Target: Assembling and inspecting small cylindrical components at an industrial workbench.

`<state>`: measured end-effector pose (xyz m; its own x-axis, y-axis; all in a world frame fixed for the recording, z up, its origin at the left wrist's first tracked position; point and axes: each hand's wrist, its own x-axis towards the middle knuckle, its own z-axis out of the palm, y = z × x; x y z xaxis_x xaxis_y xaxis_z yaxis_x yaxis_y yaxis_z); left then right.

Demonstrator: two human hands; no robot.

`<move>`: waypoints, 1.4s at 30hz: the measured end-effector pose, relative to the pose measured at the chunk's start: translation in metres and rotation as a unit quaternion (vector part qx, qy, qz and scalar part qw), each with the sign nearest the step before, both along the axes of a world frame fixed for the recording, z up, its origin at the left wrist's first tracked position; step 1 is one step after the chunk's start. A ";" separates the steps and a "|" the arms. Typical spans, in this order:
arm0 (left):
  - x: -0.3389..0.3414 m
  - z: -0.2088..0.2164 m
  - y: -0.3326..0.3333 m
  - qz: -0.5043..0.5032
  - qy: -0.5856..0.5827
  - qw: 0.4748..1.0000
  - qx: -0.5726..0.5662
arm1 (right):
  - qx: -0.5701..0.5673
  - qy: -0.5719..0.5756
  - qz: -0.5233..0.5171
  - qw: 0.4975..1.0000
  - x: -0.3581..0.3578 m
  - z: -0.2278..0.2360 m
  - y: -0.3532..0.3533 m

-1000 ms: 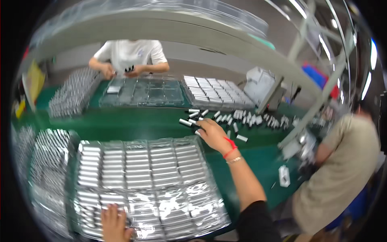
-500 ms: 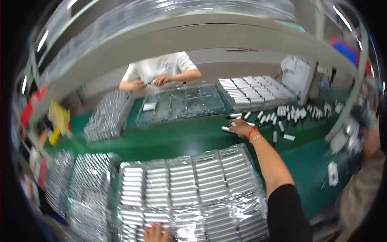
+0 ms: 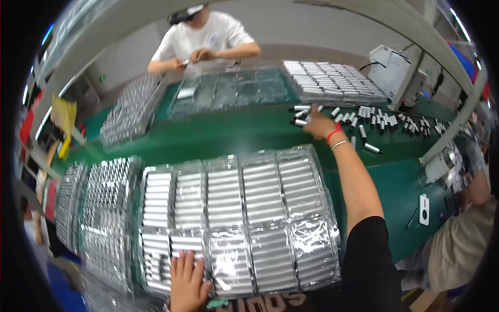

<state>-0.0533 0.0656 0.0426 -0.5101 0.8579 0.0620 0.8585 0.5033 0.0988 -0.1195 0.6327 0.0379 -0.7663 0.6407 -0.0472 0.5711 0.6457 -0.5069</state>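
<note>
My left hand (image 3: 188, 281) lies with fingers spread on the near left part of a clear plastic tray (image 3: 228, 229). Rows of silvery-white tubes (image 3: 225, 187) fill the tray's compartments. Out across the green table, my right hand (image 3: 321, 126), with a red band and a bracelet at its wrist, curls its fingers around a white tube with a black end (image 3: 298, 122). A few similar tubes lie right beside these fingers; how many are in the grip is hidden. More loose tubes (image 3: 382, 119) with black ends lie scattered to the right.
Stacked filled trays (image 3: 106, 218) stand at the left. Across the table a person in a white shirt (image 3: 208, 41) handles a small part behind a mostly bare clear tray (image 3: 234, 91). A full tray stack (image 3: 332, 80), a metal post (image 3: 405, 80) and a white device (image 3: 424, 209) are rightward.
The view has tilted downward, so the table sits higher in the picture and more of my left hand shows. My right hand stays among the loose tubes, its fingers closing in on them.
</note>
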 end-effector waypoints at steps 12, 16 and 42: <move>0.009 0.003 0.000 0.021 -0.043 0.998 0.048 | -0.121 0.160 0.319 0.926 -0.013 -0.069 0.090; 0.011 0.007 0.000 0.021 -0.031 0.998 0.054 | 0.276 0.014 0.070 0.959 0.014 -0.073 0.053; -0.023 0.040 -0.096 -0.015 -0.328 0.875 0.356 | -0.666 0.119 0.066 0.733 0.290 0.046 -0.391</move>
